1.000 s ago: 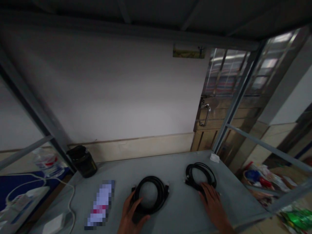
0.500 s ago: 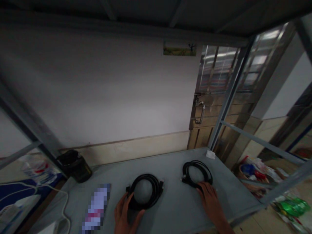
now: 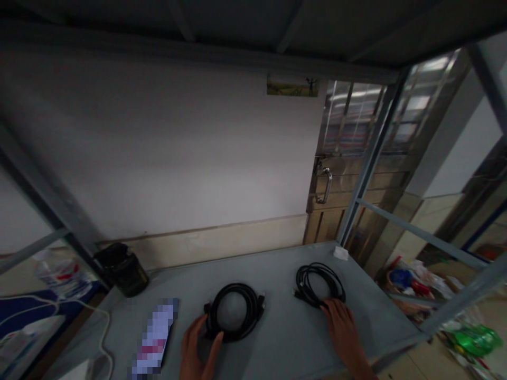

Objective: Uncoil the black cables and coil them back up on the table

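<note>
Two coils of black cable lie on a grey surface. Beside the left coiled cable (image 3: 253, 316), my left hand (image 3: 196, 351) is open, its thumb and fingers apart at the coil's lower left edge. Small connectors stick out on both sides of that coil. My right hand (image 3: 343, 327) is closed at the near edge of the right coiled cable (image 3: 300, 279), which has looser, slightly spread loops. Its fingertips are partly hidden. Left of my left hand is a phone-shaped thing (image 3: 158, 332) with a pixelated face.
A dark jar-like container (image 3: 124, 272) stands at the back left, near a white cord (image 3: 103, 338). White crumpled paper (image 3: 341, 253) lies by the right corner. Metal bed-frame posts (image 3: 372, 142) and a low overhead deck enclose the grey surface (image 3: 285, 343); a wall stands behind.
My left hand has drawn back a little to the left from its coil, thumb farther off. The right coil's loops have spread slightly, with my right hand still at its edge.
</note>
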{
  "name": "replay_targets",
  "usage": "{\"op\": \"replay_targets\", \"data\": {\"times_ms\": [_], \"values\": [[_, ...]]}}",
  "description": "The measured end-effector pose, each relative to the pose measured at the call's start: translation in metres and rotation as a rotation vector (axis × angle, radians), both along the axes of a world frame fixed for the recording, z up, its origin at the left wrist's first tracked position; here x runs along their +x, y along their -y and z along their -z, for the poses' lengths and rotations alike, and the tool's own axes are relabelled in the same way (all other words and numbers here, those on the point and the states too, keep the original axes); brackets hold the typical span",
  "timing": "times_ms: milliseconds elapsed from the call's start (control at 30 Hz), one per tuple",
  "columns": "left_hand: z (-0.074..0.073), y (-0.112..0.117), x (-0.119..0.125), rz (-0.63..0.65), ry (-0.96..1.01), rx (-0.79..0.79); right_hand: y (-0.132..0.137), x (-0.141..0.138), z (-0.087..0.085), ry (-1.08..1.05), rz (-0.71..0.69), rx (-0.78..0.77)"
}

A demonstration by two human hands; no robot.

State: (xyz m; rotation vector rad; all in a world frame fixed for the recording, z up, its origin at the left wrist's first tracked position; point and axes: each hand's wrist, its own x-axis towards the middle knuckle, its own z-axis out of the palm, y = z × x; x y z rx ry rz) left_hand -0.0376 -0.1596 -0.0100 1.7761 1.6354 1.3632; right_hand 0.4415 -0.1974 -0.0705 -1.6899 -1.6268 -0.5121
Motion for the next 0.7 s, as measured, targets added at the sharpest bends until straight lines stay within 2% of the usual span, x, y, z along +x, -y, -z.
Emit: {"op": "replay_targets", "data": {"times_ms": [133, 233, 333, 400, 500, 600, 700], "values": [[0.001, -0.001, 0.001, -0.019, 0.026, 0.01, 0.002, 0.002, 0.0, -0.048, -0.016, -0.002], [-0.001, 0.0, 0.002, -0.027, 0.063, -0.003, 0.002, 0.006, 0.002, -0.161, -0.013, 0.047], [-0.009, 0.002, 0.003, -0.048, 0.119, -0.014, 0.0, 0.01, -0.011, -0.372, 0.043, 0.093], [-0.015, 0.004, 0.004, -0.059, 0.168, -0.028, 0.0, 0.012, -0.035, -0.557, 0.077, 0.076], [-0.025, 0.009, 0.002, -0.088, 0.236, -0.059, 0.005, 0.008, -0.088, -0.758, 0.139, 0.076], [-0.029, 0.014, -0.003, -0.147, 0.286, -0.078, 0.016, -0.001, -0.141, -0.799, 0.186, 0.17], [-0.028, 0.017, -0.007, -0.167, 0.305, -0.108, 0.027, -0.009, -0.173, -0.858, 0.168, 0.2]]}}
